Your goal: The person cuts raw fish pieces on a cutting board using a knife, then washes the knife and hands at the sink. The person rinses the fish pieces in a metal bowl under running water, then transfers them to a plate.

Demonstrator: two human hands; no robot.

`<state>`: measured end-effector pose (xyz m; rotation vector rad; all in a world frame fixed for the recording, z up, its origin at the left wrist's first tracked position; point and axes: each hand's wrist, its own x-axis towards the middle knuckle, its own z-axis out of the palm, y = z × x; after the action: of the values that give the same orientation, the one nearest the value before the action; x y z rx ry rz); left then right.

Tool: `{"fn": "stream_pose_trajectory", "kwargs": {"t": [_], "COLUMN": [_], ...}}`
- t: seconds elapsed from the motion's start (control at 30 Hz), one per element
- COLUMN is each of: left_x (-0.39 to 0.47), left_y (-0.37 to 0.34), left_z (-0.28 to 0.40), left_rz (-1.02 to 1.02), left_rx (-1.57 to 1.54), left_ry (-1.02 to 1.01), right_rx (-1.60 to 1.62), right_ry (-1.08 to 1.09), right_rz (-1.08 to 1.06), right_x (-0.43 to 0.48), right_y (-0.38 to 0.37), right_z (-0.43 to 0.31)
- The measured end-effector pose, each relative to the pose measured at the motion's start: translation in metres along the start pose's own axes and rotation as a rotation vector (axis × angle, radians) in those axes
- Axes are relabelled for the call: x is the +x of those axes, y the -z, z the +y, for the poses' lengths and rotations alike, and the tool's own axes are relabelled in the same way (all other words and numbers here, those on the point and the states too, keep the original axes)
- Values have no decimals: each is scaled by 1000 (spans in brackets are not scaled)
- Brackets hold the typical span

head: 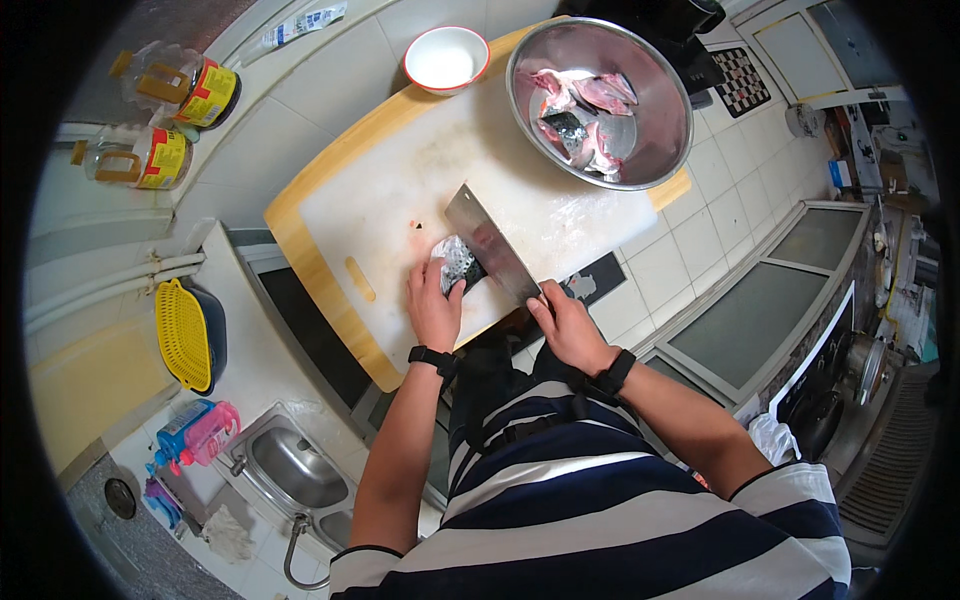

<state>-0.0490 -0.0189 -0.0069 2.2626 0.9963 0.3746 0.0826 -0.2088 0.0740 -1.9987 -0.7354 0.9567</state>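
Note:
My right hand grips the handle of a Chinese cleaver, its broad blade slanting up and to the left. Under my left hand lies a piece of fish with dark, spotted silvery skin, held by fingers and thumb. The blade stands right beside the piece; whether it touches cannot be told. Both rest over a white cutting board, which lies on a larger wooden board. At the board's far right, a steel basin holds several cut fish pieces.
A red-rimmed white bowl stands on the board's far edge. Two plastic oil bottles sit on the ledge at left. Below them are a yellow colander and a steel sink. A stove is at right.

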Motion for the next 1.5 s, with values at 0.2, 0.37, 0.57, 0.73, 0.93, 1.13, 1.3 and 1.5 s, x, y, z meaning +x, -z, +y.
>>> {"fn": "stream_pose_trajectory", "kwargs": {"t": [0.2, 0.37, 0.57, 0.73, 0.93, 1.13, 1.3, 1.5], "left_x": [-2, -2, -5, -7, -10, -12, -10, -6], "left_y": [4, -1, -8, -13, -23, -28, -23, -20], "left_z": [-2, -8, -13, -20, -26, -27, -26, -18], "left_rz": [3, 15, 73, 87, 120, 162, 117, 140], "left_rx": [-66, -78, -97, -116, -178, -139, -87, -40], "left_ry": [-58, -73, -88, -72, -20, -37, -30, 0], "right_rx": [82, 43, -58, -138, -257, -253, -176, -234], "right_ry": [-13, -9, 1, 55, 20, 88, 0, -15], "right_rz": [20, 45, 154, 218, 222, 212, 160, 91], "right_x": [-7, -11, 9, 35, 48, 34, -2, 11], "right_y": [-8, -16, -38, -50, -61, -54, -47, -47], "right_z": [13, 21, 16, 15, 12, 14, 23, 18]}}
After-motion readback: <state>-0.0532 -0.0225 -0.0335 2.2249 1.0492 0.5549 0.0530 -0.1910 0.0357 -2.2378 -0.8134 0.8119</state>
